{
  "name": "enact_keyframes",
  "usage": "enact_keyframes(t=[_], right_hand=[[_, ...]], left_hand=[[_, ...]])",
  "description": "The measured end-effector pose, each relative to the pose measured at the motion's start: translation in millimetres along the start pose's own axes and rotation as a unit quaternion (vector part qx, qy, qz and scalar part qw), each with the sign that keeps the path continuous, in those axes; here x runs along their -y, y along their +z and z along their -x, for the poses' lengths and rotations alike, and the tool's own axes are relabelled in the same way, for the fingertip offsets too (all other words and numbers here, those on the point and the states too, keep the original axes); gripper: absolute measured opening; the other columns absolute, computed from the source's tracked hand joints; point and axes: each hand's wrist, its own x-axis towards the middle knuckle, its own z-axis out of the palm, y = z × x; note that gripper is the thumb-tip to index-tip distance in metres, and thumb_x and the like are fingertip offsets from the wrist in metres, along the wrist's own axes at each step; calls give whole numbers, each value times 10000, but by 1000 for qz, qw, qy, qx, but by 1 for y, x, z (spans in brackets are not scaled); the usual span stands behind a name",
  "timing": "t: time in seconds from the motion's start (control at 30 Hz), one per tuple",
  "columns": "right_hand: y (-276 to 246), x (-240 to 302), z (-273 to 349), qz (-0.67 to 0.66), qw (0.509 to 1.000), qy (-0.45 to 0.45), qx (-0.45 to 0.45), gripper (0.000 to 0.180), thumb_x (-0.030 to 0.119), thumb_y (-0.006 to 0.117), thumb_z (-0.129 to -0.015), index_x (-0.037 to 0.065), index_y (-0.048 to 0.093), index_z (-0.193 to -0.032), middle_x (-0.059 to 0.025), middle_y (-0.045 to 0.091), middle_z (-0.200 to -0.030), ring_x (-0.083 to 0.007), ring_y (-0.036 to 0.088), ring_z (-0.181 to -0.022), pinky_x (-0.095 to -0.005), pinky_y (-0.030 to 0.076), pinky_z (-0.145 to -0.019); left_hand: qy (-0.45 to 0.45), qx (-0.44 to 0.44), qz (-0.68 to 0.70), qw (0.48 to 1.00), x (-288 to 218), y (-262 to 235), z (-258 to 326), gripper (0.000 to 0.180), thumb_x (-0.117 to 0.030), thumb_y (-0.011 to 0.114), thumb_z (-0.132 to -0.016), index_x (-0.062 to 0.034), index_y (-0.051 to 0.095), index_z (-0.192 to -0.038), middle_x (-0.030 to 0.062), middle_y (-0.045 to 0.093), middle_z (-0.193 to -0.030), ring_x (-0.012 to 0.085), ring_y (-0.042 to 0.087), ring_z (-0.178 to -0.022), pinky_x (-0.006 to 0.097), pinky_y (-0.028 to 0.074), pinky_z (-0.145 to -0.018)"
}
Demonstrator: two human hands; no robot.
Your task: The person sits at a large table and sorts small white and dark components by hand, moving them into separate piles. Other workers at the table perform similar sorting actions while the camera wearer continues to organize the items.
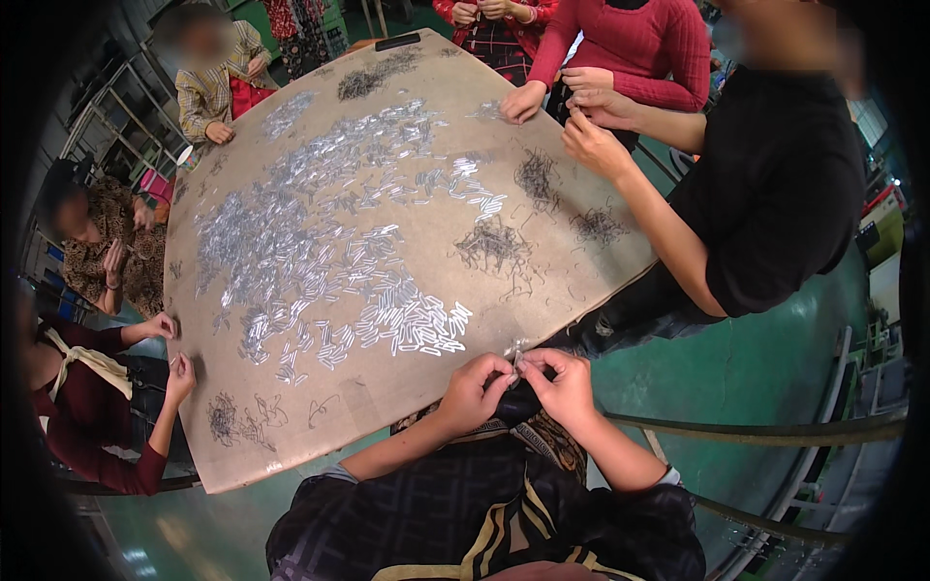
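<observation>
Just off the near edge of the table, my left hand (478, 392) and my right hand (564, 385) meet, thumbs and forefingers closed in pinches. Between the fingertips is a small silvery piece (519, 358), mostly covered, so its exact shape is hard to tell. A few more shiny bits lie on the table edge right behind it. Farther in spreads a wide layer of short, slim, shiny metal pieces (412, 315). Tangled dark thin wire-like pieces (492, 248) form a loose pile to the right of them.
Brown sheeting covers the large table (378, 392). Several people work around it; a person in black (775, 184) sits close on my right, another in dark red (107, 416) at the left. More dark wire piles (225, 418) lie along the edges. A metal rail (756, 429) runs at right.
</observation>
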Motion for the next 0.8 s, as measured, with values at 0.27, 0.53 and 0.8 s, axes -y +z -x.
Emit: enact_keyframes(t=[0.27, 0.53, 0.8], right_hand=[[-2, 1, 4, 18, 1000, 1, 0, 78, -1, 697, -793, -31, 689, -865, -116, 710, -778, -150, 686, -702, -269, 525, -652], [1, -4, 6, 66, 996, -54, -2, 83, 27, 709, -779, -4, 690, -854, -126, 693, -763, -222, 682, -697, -310, 517, -645], [0, 2, 6, 87, 993, -79, -9, 73, 50, 711, -774, 22, 692, -839, -119, 677, -730, -270, 663, -679, -348, 514, -681]], left_hand=[[-6, 22, -32, 999, -2, 0, -2, 95, -25, 648, -877, -6, 583, -943, 87, 631, -827, 139, 610, -718, 269, 490, -651], [32, 131, -82, 988, 10, -35, -35, 88, -71, 686, -816, -25, 658, -887, 132, 653, -812, 300, 629, -766, 375, 501, -706], [193, -9, -488, 851, 79, -33, -121, 68, -79, 613, -738, -31, 655, -762, 94, 651, -802, 265, 623, -765, 350, 527, -705]])
